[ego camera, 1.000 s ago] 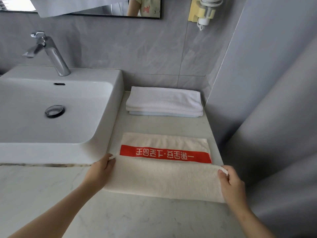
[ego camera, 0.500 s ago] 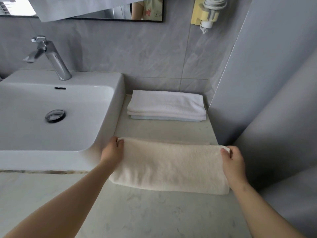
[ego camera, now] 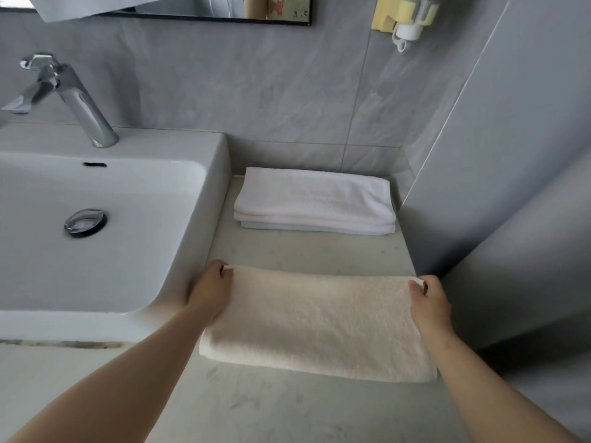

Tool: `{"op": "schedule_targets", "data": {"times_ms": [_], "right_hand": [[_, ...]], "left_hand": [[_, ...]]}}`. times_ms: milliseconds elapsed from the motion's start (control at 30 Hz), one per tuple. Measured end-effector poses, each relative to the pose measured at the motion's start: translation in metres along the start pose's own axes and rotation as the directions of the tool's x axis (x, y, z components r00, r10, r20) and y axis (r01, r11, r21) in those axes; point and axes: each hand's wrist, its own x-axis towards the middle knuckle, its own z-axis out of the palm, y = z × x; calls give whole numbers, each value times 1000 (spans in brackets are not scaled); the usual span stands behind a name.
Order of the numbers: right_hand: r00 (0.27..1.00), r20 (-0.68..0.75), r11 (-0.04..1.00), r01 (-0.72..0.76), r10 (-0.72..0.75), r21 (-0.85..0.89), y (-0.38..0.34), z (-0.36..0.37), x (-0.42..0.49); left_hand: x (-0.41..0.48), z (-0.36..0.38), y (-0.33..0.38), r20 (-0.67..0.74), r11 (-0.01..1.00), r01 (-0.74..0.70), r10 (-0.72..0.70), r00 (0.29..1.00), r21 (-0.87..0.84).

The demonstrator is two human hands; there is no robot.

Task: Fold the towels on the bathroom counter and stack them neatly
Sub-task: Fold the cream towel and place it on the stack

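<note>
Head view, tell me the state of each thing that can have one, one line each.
Cream towel, folded over, flat on the counter, far corners held.
Left hand, pinches the towel's far left corner.
Right hand, pinches the towel's far right corner.
Towel stack, folded and piled at the back of the counter, untouched.
Tap, no water running.
Sink, holds no water.

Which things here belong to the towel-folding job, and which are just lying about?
Job: cream towel, left hand, right hand, stack of folded towels, counter.
Lying about: sink, faucet, drain stopper, mirror, yellow wall holder.
</note>
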Motion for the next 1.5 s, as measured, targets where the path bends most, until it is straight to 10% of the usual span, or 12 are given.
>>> {"op": "schedule_targets", "data": {"times_ms": [600, 767, 900, 1267, 1500], "right_hand": [[999, -32, 975, 0, -7, -224, 3, 12, 9], [942, -70, 769, 222, -327, -600, 1, 20, -1], [869, 223, 600, 472, -442, -646, -3, 50, -8], [808, 8, 659, 486, -589, -573, -2, 44, 3], [842, 242, 629, 525, -482, -573, 1, 45, 8]], "left_hand": [[6, 9, -2, -1, 956, -97, 101, 995, 277], [-3, 12, 15, 1, 805, -230, 275, 962, 547], [-15, 35, 28, 225, 662, -522, 484, 846, 538], [-2, 34, 31, 121, 845, -419, 403, 907, 331], [-3, 35, 30, 124, 830, -407, 391, 912, 381]]}}
